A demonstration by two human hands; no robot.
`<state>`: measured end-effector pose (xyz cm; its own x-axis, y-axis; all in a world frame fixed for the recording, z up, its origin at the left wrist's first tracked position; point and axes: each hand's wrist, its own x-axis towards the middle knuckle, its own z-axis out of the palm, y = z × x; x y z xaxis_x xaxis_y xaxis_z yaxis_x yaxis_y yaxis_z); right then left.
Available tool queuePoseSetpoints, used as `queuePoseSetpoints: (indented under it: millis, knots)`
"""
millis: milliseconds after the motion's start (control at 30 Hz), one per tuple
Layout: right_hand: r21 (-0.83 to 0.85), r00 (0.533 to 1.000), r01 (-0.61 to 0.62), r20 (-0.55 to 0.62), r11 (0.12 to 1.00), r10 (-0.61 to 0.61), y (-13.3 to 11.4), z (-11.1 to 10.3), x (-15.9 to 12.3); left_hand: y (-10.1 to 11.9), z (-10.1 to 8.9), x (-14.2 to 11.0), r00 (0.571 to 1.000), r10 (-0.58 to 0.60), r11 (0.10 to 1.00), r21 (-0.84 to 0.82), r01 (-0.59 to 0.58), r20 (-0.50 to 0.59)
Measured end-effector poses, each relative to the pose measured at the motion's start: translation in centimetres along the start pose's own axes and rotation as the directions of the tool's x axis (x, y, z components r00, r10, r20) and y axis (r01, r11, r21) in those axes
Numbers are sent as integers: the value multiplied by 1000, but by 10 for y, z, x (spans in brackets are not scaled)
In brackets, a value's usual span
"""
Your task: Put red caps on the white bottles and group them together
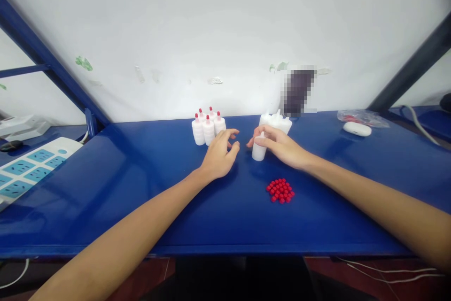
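Note:
My right hand [276, 143] grips a white squeeze bottle [259, 152] by its upper part, and the bottle's top is partly hidden by the fingers. Behind that hand stand several white bottles with uncapped nozzles [276, 121]. My left hand [221, 153] is held above the table with fingers apart and nothing in them. Just beyond it, to the left, is a cluster of white bottles with red tips [207, 127], all upright. A pile of small red caps [281, 191] lies on the table, nearer to me than the right hand.
The blue table [141, 197] meets a white wall [211, 33]. At the left lies a power strip [35, 167] with blue sockets. A white case [357, 128] and a clear plastic bag [364, 118] with red bits sit at the right. A blurred dark patch [299, 90] is at the wall.

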<state>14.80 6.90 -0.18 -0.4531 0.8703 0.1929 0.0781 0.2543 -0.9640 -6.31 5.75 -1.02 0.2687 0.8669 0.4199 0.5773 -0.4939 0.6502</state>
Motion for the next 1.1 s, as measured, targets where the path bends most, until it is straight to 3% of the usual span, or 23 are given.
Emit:
queuePoseSetpoints:
  millis: [67, 167, 233, 333, 433, 533, 600, 700, 800, 867, 1100]
  knots:
    - [131, 999, -37, 27, 991, 34, 3, 4, -1, 1, 1, -1, 999, 37, 999, 19, -37, 29]
    - [136, 999, -44, -5, 990, 45, 2, 9, -4, 6, -1, -4, 990, 138, 989, 53, -139, 14]
    - [81, 998, -49, -40, 996, 52, -1, 12, -7, 13, -10, -3, 967, 247, 967, 80, -242, -60]
    - [-39, 991, -57, -119, 998, 52, -6, 16, -11, 20, -40, 14, 900, 377, 925, 137, -354, -220]
    - [-139, 979, -6, -203, 990, -22, -9, 18, -13, 10, -78, 45, 896, 227, 972, 38, -230, -381]
    - [-202, 966, 50, -240, 978, -99, -8, 19, -8, -20, -100, 71, 904, -62, 955, -288, -70, -423]
    - [-261, 965, 22, -248, 965, -90, -6, 19, 0, -44, -101, 76, 883, -286, 838, -545, 41, -373]
    - [-282, 979, -6, -197, 959, -51, -4, 21, 20, -70, -89, 67, 874, -463, 648, -728, 223, -145]
    - [-279, 992, -34, -127, 960, -2, -4, 24, 43, -79, -76, 58, 909, -414, 572, -762, 304, 52]
    - [-351, 995, -78, -86, 933, 51, -6, 25, 54, -79, -72, 56, 930, -350, 562, -768, 307, 115]
    - [-481, 994, -65, 47, 874, 100, -14, 31, 67, -78, -68, 60, 937, -329, 558, -776, 294, 118]
